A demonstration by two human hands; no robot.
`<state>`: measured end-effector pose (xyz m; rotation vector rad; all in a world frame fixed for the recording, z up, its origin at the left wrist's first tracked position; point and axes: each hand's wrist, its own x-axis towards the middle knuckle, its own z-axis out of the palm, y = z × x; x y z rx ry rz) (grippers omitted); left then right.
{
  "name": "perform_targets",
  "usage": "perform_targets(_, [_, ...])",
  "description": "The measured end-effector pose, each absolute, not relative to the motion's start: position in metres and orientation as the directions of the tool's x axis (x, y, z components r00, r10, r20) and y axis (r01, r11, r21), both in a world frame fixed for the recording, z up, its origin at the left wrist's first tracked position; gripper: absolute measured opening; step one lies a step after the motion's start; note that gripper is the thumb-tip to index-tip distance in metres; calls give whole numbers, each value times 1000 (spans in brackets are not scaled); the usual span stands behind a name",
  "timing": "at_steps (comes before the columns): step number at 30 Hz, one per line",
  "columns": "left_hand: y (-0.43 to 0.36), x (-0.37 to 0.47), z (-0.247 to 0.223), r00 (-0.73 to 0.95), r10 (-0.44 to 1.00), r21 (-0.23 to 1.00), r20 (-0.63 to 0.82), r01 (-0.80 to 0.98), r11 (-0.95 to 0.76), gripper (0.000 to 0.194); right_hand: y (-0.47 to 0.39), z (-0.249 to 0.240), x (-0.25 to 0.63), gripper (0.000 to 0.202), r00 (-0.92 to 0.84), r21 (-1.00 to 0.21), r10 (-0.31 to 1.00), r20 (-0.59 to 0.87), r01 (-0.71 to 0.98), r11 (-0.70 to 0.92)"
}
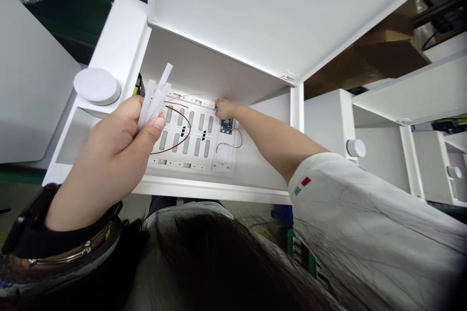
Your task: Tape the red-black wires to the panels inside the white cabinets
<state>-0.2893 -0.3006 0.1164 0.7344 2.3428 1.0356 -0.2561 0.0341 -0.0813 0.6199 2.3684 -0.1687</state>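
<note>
My left hand (120, 143) is closed round several white translucent strips (155, 97), held above the left side of an open white cabinet (219, 189). Deep inside, my right hand (223, 108) has its fingers closed at the upper edge of a slotted white panel (197, 129); whatever they pinch is too small to make out. Just below that hand sits a small blue circuit board (226, 126), with a thin red and black wire (241, 138) looping from it. A longer red wire (188, 131) curves across the panel's slots.
The cabinet's white lid (226, 5) stands raised at the far side. A round white knob (95, 86) sits on the left frame. More white cabinets (383, 141) and a cardboard box (386, 53) are on the right.
</note>
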Motion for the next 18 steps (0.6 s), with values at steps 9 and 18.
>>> perform_targets(9, [-300,-290,114,-754,630,791,-187,265,552,26,34,-73,-255,44,-683,36,365,-632,445,895])
perform_targets(18, [-300,-289,115,-764,619,814,-181,237,530,25,23,-54,-243,32,-731,34,304,-611,359,933])
